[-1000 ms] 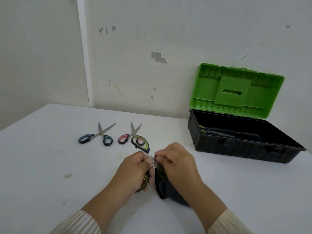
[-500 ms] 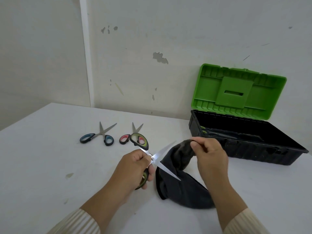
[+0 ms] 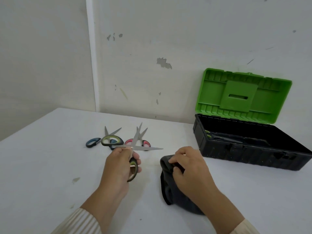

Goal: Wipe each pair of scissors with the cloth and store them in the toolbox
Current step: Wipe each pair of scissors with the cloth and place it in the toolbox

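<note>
The left hand (image 3: 119, 166) had its grip closed round the lower handle loop of the green-handled scissors (image 3: 132, 147), holding them above the counter (image 3: 50, 166) with the blades spread wide, one pointing up and away, the other pointing right. The right hand (image 3: 190, 169) had its grip curled on a bunched end of the dark cloth (image 3: 168, 191), which lay on the counter just right of the scissors and apart from the blades. The step in hand looked like the wiping of this pair, with cloth and blades not in contact at this moment.

Two more pairs lay flat on the counter beyond the left hand: the blue-handled scissors (image 3: 92, 142) and the pink-handled scissors (image 3: 146, 143). The toolbox (image 3: 253, 159) stood open at the right with its green lid (image 3: 239, 97) raised, and something with green handles, probably a stored pair (image 3: 209, 134), showed inside.

The next move would probably call for bringing the cloth up to a blade and drawing it along the flat, away from the edge, then closing the blades before carrying the pair across to the box
</note>
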A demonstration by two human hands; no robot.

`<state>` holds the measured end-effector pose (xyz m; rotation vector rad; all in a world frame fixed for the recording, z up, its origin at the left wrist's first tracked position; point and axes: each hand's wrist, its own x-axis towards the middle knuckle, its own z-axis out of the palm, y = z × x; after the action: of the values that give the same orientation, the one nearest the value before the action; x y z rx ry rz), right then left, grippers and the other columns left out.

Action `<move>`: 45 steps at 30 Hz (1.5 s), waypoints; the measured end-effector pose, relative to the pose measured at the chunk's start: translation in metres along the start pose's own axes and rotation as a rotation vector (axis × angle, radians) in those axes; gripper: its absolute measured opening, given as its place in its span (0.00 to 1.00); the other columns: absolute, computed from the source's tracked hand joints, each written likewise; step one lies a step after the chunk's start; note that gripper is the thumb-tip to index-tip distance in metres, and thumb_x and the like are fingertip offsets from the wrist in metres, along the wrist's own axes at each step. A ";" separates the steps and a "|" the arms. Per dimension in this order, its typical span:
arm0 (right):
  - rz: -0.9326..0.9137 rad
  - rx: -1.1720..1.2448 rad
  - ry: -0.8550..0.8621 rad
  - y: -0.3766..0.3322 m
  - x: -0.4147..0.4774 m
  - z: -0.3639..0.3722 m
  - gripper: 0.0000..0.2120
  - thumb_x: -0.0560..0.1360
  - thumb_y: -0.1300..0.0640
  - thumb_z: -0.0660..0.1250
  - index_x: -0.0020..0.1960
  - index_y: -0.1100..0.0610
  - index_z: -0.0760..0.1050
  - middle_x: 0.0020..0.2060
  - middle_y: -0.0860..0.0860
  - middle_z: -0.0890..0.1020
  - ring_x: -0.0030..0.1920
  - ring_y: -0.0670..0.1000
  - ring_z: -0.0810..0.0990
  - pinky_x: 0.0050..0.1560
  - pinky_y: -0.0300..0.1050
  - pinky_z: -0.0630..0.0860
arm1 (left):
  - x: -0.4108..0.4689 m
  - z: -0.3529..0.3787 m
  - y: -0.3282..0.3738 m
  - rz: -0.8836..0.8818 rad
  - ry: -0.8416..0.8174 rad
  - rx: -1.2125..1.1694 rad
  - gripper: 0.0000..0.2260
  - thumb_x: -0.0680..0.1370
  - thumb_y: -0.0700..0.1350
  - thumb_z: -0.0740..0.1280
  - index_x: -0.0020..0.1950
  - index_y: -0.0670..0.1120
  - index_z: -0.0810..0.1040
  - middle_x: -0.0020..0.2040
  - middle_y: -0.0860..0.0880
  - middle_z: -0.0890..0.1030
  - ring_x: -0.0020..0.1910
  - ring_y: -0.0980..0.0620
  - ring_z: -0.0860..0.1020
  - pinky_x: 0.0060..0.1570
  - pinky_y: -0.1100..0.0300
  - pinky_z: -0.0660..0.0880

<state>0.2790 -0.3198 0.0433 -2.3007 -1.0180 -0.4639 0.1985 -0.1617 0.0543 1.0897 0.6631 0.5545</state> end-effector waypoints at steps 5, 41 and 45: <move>0.249 0.425 -0.305 -0.051 -0.012 0.016 0.12 0.73 0.45 0.63 0.52 0.48 0.78 0.38 0.43 0.76 0.38 0.40 0.72 0.40 0.33 0.68 | -0.011 0.009 -0.014 -0.074 -0.089 -0.108 0.07 0.78 0.40 0.60 0.46 0.40 0.77 0.35 0.47 0.79 0.34 0.50 0.75 0.31 0.60 0.73; 0.373 0.350 -0.050 -0.017 0.004 -0.018 0.17 0.76 0.47 0.60 0.37 0.58 0.75 0.35 0.53 0.77 0.37 0.50 0.76 0.38 0.43 0.72 | -0.024 0.013 -0.029 -0.004 -0.441 0.338 0.07 0.79 0.44 0.64 0.49 0.45 0.82 0.41 0.47 0.87 0.40 0.51 0.85 0.41 0.59 0.81; 0.425 0.360 0.050 -0.018 0.009 -0.027 0.11 0.74 0.49 0.65 0.39 0.54 0.79 0.36 0.48 0.80 0.37 0.46 0.77 0.37 0.38 0.71 | -0.035 0.020 -0.029 0.244 -0.473 0.552 0.05 0.76 0.47 0.68 0.48 0.56 0.82 0.39 0.51 0.85 0.41 0.52 0.84 0.47 0.55 0.81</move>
<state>0.2686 -0.3222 0.0757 -2.0844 -0.5119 -0.1475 0.1913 -0.2089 0.0414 1.7673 0.2644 0.2998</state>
